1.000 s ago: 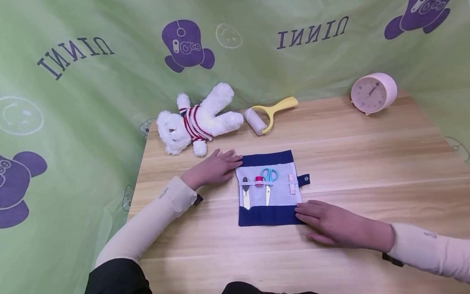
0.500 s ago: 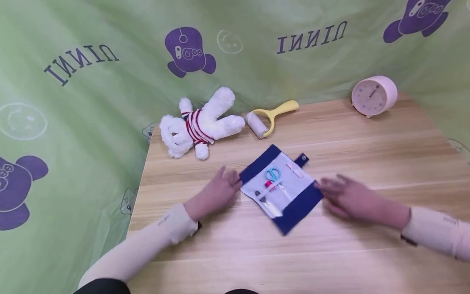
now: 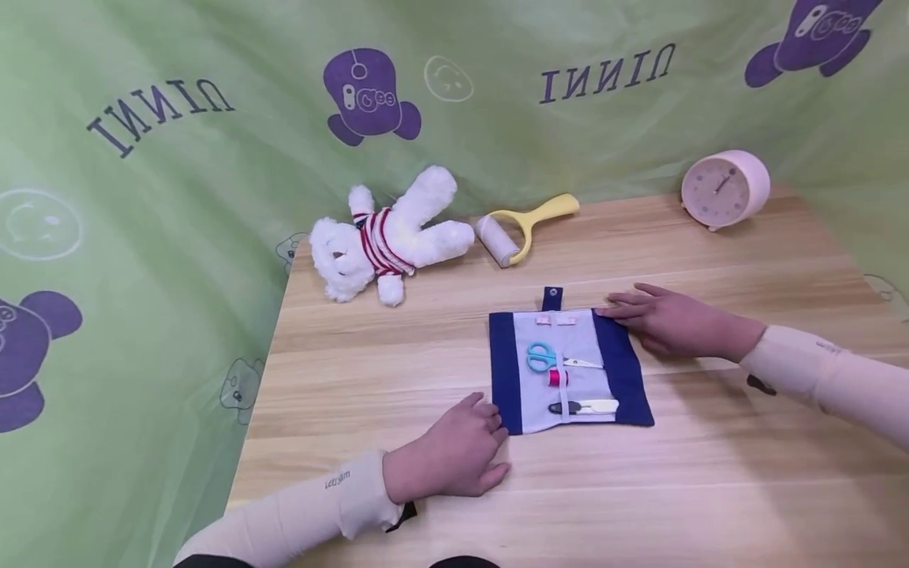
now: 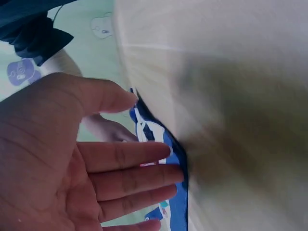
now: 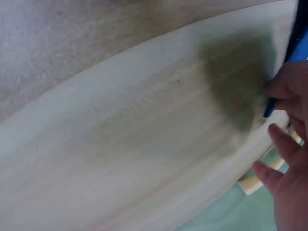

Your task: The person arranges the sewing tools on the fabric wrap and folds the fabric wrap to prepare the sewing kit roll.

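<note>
An unfolded blue sewing kit [image 3: 506,371] lies flat on the table in the head view. Its pale lining carries turquoise scissors [image 3: 542,357], a red thread spool [image 3: 558,378], a black-and-white seam cutter [image 3: 584,407] and two small pink-and-white pieces [image 3: 556,320]. A snap tab [image 3: 552,298] sticks out at the far side. My left hand [image 3: 454,450] touches the near left corner, its fingers mostly straight and the thumb apart in the left wrist view. At the far right corner, my right hand [image 3: 682,323] pinches the blue edge [image 5: 271,107] between thumb and finger.
Along the back of the table [image 3: 398,355] lie a white plush bear [image 3: 390,233] in a striped shirt and a yellow-handled lint roller [image 3: 529,225]. A pink round clock [image 3: 726,189] stands at the back right. Green printed cloth [image 3: 270,150] hangs behind.
The sewing kit has turned about a quarter turn clockwise; its tab now points away from me. My left hand has come nearer to me, and my right hand has moved farther away.
</note>
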{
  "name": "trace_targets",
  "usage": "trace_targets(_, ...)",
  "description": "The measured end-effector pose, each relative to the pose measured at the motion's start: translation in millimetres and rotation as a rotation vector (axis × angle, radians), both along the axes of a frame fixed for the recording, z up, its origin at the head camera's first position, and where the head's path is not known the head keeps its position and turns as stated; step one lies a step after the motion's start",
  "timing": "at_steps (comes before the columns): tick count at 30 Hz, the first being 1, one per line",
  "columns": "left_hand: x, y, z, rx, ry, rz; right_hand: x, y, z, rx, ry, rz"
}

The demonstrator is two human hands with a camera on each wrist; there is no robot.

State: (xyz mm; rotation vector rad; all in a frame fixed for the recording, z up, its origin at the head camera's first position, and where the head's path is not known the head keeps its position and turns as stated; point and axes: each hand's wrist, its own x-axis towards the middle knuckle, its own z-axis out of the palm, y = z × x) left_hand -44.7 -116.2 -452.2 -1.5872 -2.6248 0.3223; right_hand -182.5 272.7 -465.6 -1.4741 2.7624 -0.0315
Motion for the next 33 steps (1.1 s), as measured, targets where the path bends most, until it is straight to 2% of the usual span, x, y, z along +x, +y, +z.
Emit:
trace_targets(4,4.4,-0.1,-1.2,0.038,-0.021,0.030,-1.9,-0.7,-4.8,-0.030,-0.021,0.022)
trace_targets(6,4.7,-1.7,-1.1,0.056,-0.027,0.066,-0.9,-3.8,-6.7,-0.058,-0.007,0.035)
trace_targets(9,3.9,-9.5,-0.3,0.111,-0.085,0.130,8.3,-15.7,-3.2,-0.149,0.025,0.032)
trace_targets(13,0.0,-25.4,0.4,0.229,-0.184,0.183,43.4,-30.5,9.6,-0.308,0.049,0.052)
trace_targets(16,-7.6,-30.0,-0.3,0.289,-0.203,0.166,77.8,-29.0,12.7,-0.384,0.074,0.082)
trace_targets(18,-12.7,-30.1,-2.2,0.261,-0.191,0.137,97.2,-25.8,9.0,-0.401,0.098,0.087)
trace_targets(20,-17.1,-29.0,-3.9,0.189,-0.182,0.109,113.6,-23.6,3.8,-0.394,0.120,0.048)
trace_targets(23,-22.1,-28.3,-7.0,0.066,-0.174,0.090,128.7,-22.2,-4.3,-0.350,0.129,-0.018)
trace_targets(25,-24.1,-27.9,-7.8,0.036,-0.186,0.094,133.6,-22.9,-8.7,-0.329,0.132,-0.038)
trace_targets(29,-24.2,-26.2,-10.4,0.053,-0.198,0.089,137.0,-26.9,-14.4,-0.338,0.151,-0.022)
trace_targets(33,-21.0,-22.6,-14.2,0.030,-0.140,0.077,137.9,-29.3,-17.1,-0.339,0.195,0.006)
